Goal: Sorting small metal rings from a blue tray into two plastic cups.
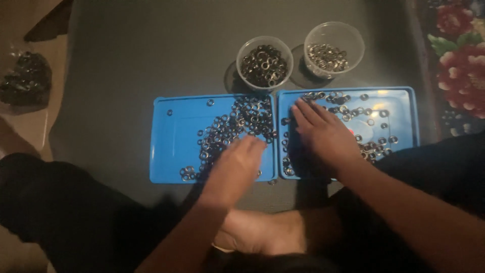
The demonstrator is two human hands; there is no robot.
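Two blue trays lie side by side on a dark mat. The left tray (172, 146) holds a pile of small dark metal rings (237, 121). The right tray (404, 116) holds scattered silvery rings (348, 108). My left hand (235, 167) rests over the lower right part of the left tray, fingers curled down on the rings; whether it grips any is hidden. My right hand (323, 134) lies flat, fingers spread, on the left part of the right tray, touching the rings there.
Two clear plastic cups stand behind the trays: one (264, 63) with dark rings, one (334, 49) with silvery rings. A dark plastic bag (25, 78) lies at far left. A floral cloth (459, 65) borders the right. My crossed legs and foot (262, 230) sit below the trays.
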